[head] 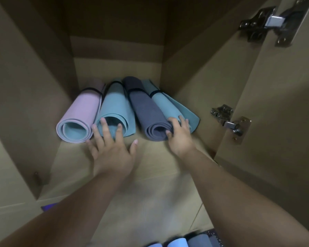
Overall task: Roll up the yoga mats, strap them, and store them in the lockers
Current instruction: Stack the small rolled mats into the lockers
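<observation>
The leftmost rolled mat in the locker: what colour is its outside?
Pale lilac-pink outside, with a teal inner face at its end; head view.

The far ends of the four rolled mats point(114, 104) run back into shadow, and their dark straps point(135, 90) show only as thin bands. The right hand point(179, 135) covers the near end of the right teal mat point(168, 104). Blue rolls point(182, 242) are cut off by the bottom edge. A purple scrap point(48, 206) at lower left is too small to tell. The upper hinge point(268, 24) is blurred.
</observation>
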`<move>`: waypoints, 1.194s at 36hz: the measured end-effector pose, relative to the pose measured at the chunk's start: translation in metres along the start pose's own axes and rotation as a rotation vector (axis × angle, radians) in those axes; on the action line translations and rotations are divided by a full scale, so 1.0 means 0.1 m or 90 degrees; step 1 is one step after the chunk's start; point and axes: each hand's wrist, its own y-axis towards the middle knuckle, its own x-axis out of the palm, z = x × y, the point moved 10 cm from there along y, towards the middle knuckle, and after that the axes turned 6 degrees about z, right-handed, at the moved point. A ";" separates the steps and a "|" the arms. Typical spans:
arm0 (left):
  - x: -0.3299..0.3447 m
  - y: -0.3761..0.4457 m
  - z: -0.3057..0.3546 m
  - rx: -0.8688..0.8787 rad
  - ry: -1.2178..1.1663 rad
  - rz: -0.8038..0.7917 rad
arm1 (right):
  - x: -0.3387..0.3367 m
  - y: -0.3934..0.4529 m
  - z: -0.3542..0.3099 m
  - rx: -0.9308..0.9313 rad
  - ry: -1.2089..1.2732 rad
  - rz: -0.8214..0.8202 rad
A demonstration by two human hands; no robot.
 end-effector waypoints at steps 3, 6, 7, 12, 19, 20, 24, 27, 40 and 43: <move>0.01 0.01 -0.04 -0.029 -0.013 -0.003 | 0.05 0.04 -0.05 -0.018 0.012 -0.009; 0.12 0.01 -0.04 -0.027 -0.009 -0.074 | 0.08 0.05 -0.09 -0.039 0.026 -0.006; 0.15 0.01 -0.03 -0.015 -0.006 -0.099 | 0.09 0.06 -0.10 -0.046 0.029 -0.003; 0.14 0.01 0.06 0.056 0.045 -0.125 | 0.06 0.09 -0.16 -0.087 0.061 0.037; 0.09 0.00 0.18 0.113 0.021 -0.083 | 0.12 0.08 -0.21 -0.114 0.063 0.018; 0.09 0.00 0.17 0.105 0.017 -0.079 | 0.10 0.08 -0.20 -0.103 0.051 0.033; 0.07 0.01 0.16 0.095 0.001 -0.060 | -0.02 0.07 -0.11 -0.043 -0.028 0.099; 0.09 0.02 0.14 0.090 -0.023 -0.060 | 0.01 0.05 -0.07 -0.014 -0.039 0.090; -0.12 -0.05 0.21 0.148 -0.019 0.089 | 0.24 -0.66 0.05 0.052 -0.309 -0.184; -0.12 -0.07 0.24 0.174 -0.027 0.080 | 0.26 -0.84 -0.01 0.014 -0.305 -0.210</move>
